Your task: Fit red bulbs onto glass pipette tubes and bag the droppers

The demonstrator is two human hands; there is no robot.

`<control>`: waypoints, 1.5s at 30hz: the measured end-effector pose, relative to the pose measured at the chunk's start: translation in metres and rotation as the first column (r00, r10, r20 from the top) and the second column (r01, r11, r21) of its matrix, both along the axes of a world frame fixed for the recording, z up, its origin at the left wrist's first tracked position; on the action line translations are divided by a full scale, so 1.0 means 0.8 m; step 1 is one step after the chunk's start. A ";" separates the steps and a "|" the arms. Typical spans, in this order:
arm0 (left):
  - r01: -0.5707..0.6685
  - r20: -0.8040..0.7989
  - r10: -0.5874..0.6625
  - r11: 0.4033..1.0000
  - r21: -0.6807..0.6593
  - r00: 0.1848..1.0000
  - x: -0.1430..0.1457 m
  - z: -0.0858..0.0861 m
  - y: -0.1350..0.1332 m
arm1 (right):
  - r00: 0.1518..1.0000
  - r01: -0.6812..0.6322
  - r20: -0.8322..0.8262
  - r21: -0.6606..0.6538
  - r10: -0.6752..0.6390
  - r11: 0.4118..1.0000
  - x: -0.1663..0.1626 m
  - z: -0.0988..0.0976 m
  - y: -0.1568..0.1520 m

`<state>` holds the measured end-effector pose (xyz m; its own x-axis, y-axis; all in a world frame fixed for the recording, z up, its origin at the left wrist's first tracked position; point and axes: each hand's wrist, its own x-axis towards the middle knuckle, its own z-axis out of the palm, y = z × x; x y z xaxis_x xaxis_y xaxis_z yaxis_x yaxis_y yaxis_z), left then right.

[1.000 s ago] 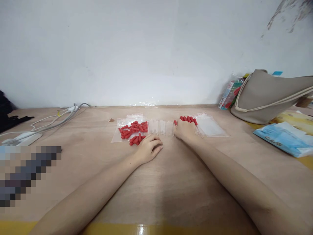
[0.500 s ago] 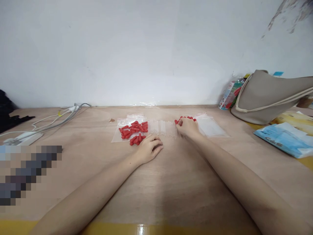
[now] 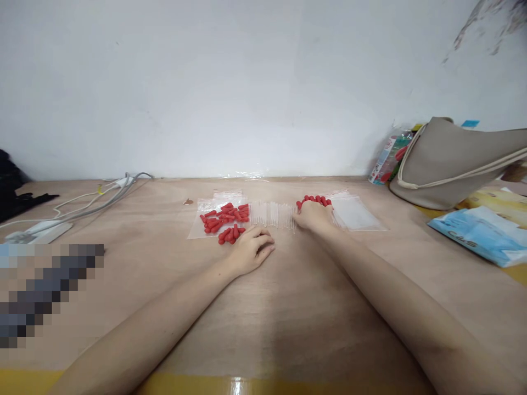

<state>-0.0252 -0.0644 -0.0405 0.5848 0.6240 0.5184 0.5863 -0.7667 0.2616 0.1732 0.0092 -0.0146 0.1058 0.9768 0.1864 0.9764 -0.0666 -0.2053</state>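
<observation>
My left hand (image 3: 252, 249) rests on the table with loosely bent fingers apart, holding nothing. Just behind it sits a small group of red rubber bulbs (image 3: 228, 235), and a larger pile of red rubber bulbs (image 3: 222, 217) lies on a clear plastic bag (image 3: 195, 229). A row of thin clear tubes (image 3: 269, 214) stretches between my hands. At the right end of this row, my right hand (image 3: 315, 215) is closed, its fingertips by the tubes; what they grip is hidden. More red bulbs (image 3: 315, 198) line up just beyond that hand, apparently at the tubes' far ends.
A clear zip bag (image 3: 358, 213) lies right of my right hand. Farther right are a grey bag (image 3: 440, 162), a bottle (image 3: 389, 159) and a blue tissue pack (image 3: 477, 233). Cables and a power strip (image 3: 45, 230) lie at left. A white wall (image 3: 247, 88) borders the table behind.
My right hand has shifted slightly, its fingers turning down toward the tubes, so more of the red bulbs behind it show. My left hand stays where it was.
</observation>
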 end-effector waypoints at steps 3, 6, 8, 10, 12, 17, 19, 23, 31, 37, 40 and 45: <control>-0.085 -0.041 0.087 0.995 0.050 0.995 -0.005 0.010 0.002 | 0.998 0.031 -0.045 -0.044 -0.033 0.999 -0.003 0.001 0.002; -0.275 -0.085 0.281 0.959 0.070 0.956 -0.022 0.033 0.013 | 0.993 0.056 -0.100 -0.076 -0.063 0.996 -0.005 0.001 0.003; -0.329 -0.131 0.324 0.944 -0.026 0.937 -0.037 0.049 0.021 | 0.990 0.068 -0.118 -0.066 -0.075 0.996 -0.005 -0.001 0.004; -0.311 -0.177 0.293 0.946 -0.087 0.940 -0.048 0.060 0.026 | 0.989 0.081 -0.123 -0.035 -0.085 0.996 -0.004 -0.003 0.005; -0.313 -0.247 0.282 0.945 -0.094 0.927 -0.051 0.062 0.027 | 0.986 0.095 -0.136 -0.009 -0.095 0.995 -0.003 -0.005 0.006; -0.388 -0.362 0.368 0.922 0.021 0.856 -0.038 0.053 0.016 | 0.978 0.058 -0.201 -0.004 -0.058 0.998 0.004 -0.005 0.011; -0.389 -0.372 0.386 0.919 0.072 0.844 -0.033 0.050 0.012 | 0.976 0.034 -0.217 0.025 -0.028 0.999 0.005 -0.006 0.009; -0.346 -0.406 0.370 0.929 0.134 0.836 -0.026 0.047 0.006 | 0.974 -0.014 -0.210 0.300 0.081 0.954 -0.001 -0.016 -0.006; -0.058 -0.035 0.061 0.996 0.062 0.998 -0.009 0.028 -0.010 | 0.767 -0.490 -0.076 0.572 0.637 0.658 0.009 -0.045 -0.071; 0.032 0.319 0.031 0.982 -0.188 0.947 0.005 0.014 -0.017 | 0.734 -0.562 0.010 0.571 0.679 0.599 0.047 -0.045 -0.103; 0.048 0.364 0.076 0.946 -0.321 0.928 0.009 0.005 -0.014 | 0.750 -0.576 0.061 0.551 0.659 0.605 0.048 -0.042 -0.103; -0.039 0.325 0.172 0.925 -0.378 0.930 0.011 -0.002 -0.008 | 0.715 -0.629 0.136 0.553 0.686 0.546 0.038 -0.041 -0.100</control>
